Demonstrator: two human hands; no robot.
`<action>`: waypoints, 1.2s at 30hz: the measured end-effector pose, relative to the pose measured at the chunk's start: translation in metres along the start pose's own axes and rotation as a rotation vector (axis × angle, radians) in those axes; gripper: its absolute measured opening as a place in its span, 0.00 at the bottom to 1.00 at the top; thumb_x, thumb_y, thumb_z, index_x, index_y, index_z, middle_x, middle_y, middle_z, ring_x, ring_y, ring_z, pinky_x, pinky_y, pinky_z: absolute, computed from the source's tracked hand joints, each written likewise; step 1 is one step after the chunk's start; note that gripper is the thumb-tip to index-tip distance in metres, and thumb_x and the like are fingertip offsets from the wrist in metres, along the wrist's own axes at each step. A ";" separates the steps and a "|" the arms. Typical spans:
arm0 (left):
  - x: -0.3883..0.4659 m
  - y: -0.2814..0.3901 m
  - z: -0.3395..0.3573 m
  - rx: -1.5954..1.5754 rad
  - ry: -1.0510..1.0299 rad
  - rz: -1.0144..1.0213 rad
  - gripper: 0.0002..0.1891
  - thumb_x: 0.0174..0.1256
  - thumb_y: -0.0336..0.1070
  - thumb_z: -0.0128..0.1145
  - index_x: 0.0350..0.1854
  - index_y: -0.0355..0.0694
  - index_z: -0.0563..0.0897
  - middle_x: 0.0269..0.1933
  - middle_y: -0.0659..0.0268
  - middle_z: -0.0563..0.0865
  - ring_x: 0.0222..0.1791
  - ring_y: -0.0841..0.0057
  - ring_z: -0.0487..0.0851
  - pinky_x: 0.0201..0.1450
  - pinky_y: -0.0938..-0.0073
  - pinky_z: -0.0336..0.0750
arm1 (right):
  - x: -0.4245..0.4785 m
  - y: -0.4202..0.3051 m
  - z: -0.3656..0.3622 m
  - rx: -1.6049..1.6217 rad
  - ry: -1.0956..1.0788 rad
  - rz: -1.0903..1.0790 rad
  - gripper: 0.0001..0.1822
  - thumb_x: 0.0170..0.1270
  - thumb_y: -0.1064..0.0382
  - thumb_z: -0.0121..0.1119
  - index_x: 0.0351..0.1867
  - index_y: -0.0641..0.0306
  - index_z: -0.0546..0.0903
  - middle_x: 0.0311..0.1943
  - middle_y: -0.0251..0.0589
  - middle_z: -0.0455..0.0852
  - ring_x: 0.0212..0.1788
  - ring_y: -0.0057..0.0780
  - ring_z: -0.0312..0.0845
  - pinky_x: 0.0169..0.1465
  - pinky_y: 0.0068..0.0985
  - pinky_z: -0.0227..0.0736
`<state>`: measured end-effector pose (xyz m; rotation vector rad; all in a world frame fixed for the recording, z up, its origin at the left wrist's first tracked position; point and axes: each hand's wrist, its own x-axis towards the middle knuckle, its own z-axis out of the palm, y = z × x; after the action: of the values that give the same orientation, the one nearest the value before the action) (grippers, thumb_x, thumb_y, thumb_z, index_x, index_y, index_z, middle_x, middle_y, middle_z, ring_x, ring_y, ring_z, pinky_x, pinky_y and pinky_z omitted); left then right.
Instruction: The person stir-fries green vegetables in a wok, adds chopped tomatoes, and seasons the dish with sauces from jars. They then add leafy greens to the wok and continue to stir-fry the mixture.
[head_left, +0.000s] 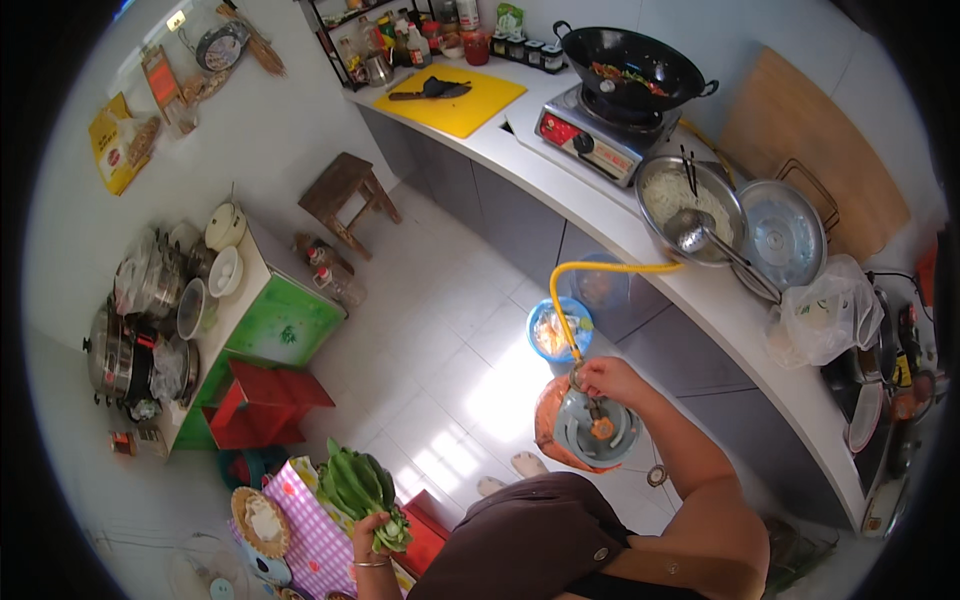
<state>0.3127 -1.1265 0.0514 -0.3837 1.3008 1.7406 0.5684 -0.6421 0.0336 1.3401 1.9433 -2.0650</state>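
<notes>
In my left hand (369, 534) is a bunch of leafy green vegetables (358, 484), gripped near its pale stem ends at the lower left. My right hand (606, 379) has its fingers closed around the regulator (577, 375) on top of a gas cylinder (598, 435). An orange valve knob (602, 428) sits just below that hand. From the regulator a yellow hose (556, 289) bends up towards the counter. On the counter stands a gas stove (592, 139) with a black wok (637, 64) on it; the wok holds chopped red and green food.
Beyond the cylinder stands a blue bin (529, 330). The curved counter (600, 214) bears a yellow cutting board (480, 97) with a knife (431, 90), and a metal bowl of noodles (679, 191). A wooden stool (337, 180), a green cabinet (292, 319) and a checked tablecloth (307, 525) lie leftward.
</notes>
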 end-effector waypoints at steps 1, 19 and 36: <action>0.015 0.023 -0.011 -0.023 0.012 -0.020 0.22 0.50 0.28 0.57 0.50 0.28 0.77 0.31 0.53 0.85 0.28 0.59 0.86 0.32 0.60 0.86 | 0.016 -0.012 -0.010 0.005 0.079 -0.075 0.12 0.67 0.58 0.61 0.43 0.66 0.84 0.34 0.36 0.87 0.34 0.21 0.82 0.39 0.20 0.76; 0.360 0.328 0.390 0.449 -0.813 0.049 0.18 0.53 0.26 0.59 0.49 0.31 0.78 0.37 0.56 0.84 0.32 0.63 0.86 0.35 0.61 0.84 | 0.094 -0.370 -0.111 -0.643 1.224 -0.654 0.17 0.61 0.62 0.64 0.50 0.65 0.81 0.43 0.50 0.81 0.49 0.46 0.77 0.52 0.38 0.75; 0.392 0.273 1.001 1.217 -1.110 0.287 0.44 0.48 0.48 0.78 0.60 0.20 0.70 0.53 0.45 0.80 0.52 0.59 0.82 0.53 0.58 0.77 | 0.121 -0.411 -0.277 -1.027 0.901 0.163 0.16 0.57 0.73 0.55 0.47 0.77 0.78 0.41 0.60 0.84 0.45 0.52 0.83 0.47 0.41 0.79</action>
<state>0.1376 -0.0708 0.3423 1.3064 1.2536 0.7592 0.4272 -0.2564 0.3367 2.0443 2.3923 -0.1167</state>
